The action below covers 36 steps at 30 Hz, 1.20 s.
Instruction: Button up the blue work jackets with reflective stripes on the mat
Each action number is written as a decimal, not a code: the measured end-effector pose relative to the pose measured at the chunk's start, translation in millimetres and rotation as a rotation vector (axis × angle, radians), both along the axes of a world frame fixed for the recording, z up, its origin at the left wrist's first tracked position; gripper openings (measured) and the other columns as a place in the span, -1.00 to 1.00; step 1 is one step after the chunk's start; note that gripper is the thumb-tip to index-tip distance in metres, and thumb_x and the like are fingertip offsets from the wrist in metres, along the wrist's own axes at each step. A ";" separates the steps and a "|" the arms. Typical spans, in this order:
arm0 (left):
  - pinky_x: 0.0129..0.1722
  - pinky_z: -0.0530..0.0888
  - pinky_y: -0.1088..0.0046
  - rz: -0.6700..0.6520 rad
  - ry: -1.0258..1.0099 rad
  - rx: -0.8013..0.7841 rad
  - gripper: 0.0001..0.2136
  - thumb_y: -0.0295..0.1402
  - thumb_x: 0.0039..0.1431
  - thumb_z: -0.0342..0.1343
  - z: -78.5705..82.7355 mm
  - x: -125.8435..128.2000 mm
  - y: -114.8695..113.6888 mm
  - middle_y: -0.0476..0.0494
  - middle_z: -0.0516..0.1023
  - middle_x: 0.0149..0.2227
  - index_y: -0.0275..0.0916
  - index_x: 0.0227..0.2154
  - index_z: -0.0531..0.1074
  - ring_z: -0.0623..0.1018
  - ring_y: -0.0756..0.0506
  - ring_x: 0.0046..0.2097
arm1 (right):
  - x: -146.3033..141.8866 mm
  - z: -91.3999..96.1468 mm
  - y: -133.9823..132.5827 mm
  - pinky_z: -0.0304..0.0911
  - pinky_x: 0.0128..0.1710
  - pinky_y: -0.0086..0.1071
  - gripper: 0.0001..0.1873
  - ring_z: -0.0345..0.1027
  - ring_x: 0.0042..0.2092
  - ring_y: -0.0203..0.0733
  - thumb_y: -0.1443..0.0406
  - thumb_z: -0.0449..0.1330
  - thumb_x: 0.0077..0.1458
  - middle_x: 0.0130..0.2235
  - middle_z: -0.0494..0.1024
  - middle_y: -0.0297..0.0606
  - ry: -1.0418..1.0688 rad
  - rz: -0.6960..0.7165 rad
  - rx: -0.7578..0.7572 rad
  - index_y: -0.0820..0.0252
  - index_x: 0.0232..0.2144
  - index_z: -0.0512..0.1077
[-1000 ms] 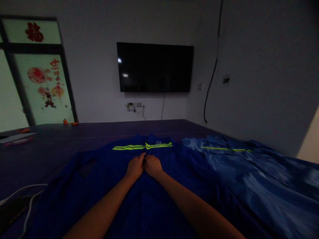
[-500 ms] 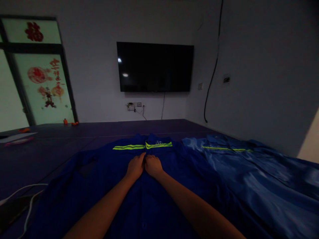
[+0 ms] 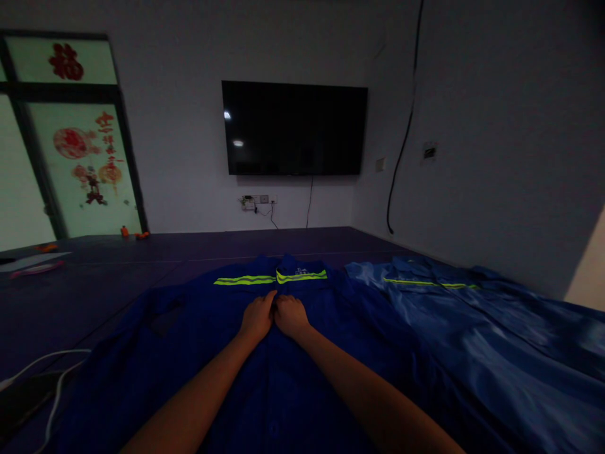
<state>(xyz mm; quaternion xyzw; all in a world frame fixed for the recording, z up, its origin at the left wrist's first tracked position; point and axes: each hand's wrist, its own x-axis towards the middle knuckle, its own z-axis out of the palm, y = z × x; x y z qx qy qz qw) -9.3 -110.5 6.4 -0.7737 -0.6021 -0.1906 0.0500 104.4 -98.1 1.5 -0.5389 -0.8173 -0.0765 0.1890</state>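
Note:
A dark blue work jacket [image 3: 307, 378] lies spread out, front side up, with yellow-green reflective strips across its chest. My left hand [image 3: 258, 317] and my right hand [image 3: 290, 314] meet at its front placket, just below the strips. Both are closed, fingers curled down onto the jacket's front edge. The exact bit of cloth between the fingertips is hidden under the hands. One button shows lower on the placket, between my forearms.
A lighter blue work garment [image 3: 496, 340] with a yellow strip lies to the right. At lower left are a white cable [image 3: 59, 384] and a dark flat object [image 3: 28, 397]. Orange items [image 3: 142, 236] sit near the door. A television [image 3: 295, 129] hangs on the wall.

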 end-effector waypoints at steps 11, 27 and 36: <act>-0.15 0.32 0.40 -0.005 0.005 0.007 -0.54 -0.47 0.13 -0.15 -1.6 -0.3 2.3 -0.19 0.45 -0.10 -0.15 0.12 0.06 0.43 -0.12 -0.08 | -0.1 -2.2 3.5 0.12 -0.16 -0.26 -0.65 0.29 -0.10 -0.07 0.36 -0.07 0.05 -0.13 0.45 -0.04 -0.030 0.008 -0.001 0.27 -0.15 0.39; -0.08 0.30 0.39 -0.025 -0.027 0.014 -0.56 -0.48 0.13 -0.15 -3.2 -0.9 3.4 -0.19 0.40 -0.02 -0.17 0.10 0.09 0.39 -0.11 -0.01 | 0.5 -1.5 2.4 0.13 -0.19 -0.27 -0.67 0.31 -0.13 -0.06 0.35 -0.08 0.06 -0.17 0.47 -0.05 -0.016 0.011 0.014 0.28 -0.22 0.42; -0.08 0.30 0.40 -0.035 -0.048 0.022 -0.58 -0.49 0.14 -0.15 -3.7 -0.7 3.9 -0.19 0.39 -0.01 -0.18 0.09 0.12 0.39 -0.10 -0.01 | -0.1 -1.4 3.6 0.14 -0.18 -0.29 -0.67 0.31 -0.12 -0.08 0.37 -0.06 0.03 -0.17 0.47 -0.04 -0.019 -0.004 0.011 0.28 -0.20 0.42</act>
